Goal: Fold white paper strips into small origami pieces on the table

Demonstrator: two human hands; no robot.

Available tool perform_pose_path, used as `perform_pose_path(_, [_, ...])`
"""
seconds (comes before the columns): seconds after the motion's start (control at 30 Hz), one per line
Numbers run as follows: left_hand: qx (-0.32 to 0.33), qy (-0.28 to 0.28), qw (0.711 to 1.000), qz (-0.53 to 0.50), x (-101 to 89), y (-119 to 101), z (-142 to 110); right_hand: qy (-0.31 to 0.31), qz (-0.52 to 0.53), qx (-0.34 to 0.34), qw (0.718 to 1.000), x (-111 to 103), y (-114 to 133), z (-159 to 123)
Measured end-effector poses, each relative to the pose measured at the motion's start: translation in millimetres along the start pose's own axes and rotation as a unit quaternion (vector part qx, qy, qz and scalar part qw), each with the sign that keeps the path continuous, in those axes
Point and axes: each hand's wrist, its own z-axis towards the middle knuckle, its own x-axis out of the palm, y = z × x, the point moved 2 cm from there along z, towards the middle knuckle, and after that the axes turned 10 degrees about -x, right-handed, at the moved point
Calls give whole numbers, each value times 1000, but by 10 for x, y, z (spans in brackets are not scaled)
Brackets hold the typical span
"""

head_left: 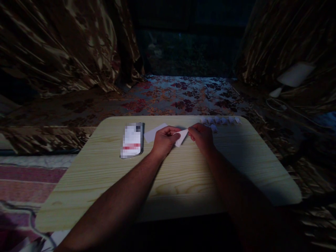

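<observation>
A small white folded paper with a pointed, triangular shape is held above the table between both hands. My left hand grips its left part, the thumb lying across the front face. At the paper's upper right corner, my right hand pinches the tip between thumb and fingers. Partly behind my left hand lies a flat white sheet of paper. Several small folded white paper pieces sit in a row at the far right edge, with another folded piece just in front of them.
A phone-shaped object, its face blurred out, lies on the left of the wood-grain table. Beyond the table is a ledge with flowered cloth. A white lamp with a cord stands at the right, and curtains hang behind.
</observation>
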Motion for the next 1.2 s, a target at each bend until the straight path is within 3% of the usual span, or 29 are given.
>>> perform_pose_path(0.13, [-1, -4, 1000, 8, -1, 1, -1, -20, -6, -10, 1000, 0, -39, 5])
perform_pose_path(0.37, [15, -9, 1000, -3, -10, 19, 18, 47, -10, -16, 999, 30, -46, -19])
perform_pose_path(0.63, [7, -15, 1000, 5, 3, 18, 18, 31, -8, -31, 999, 37, -22, -31])
perform_pose_path(1.2, [13, -10, 1000, 14, -11, 8, 16, 68, -37, -29, 997, 61, -46, -39])
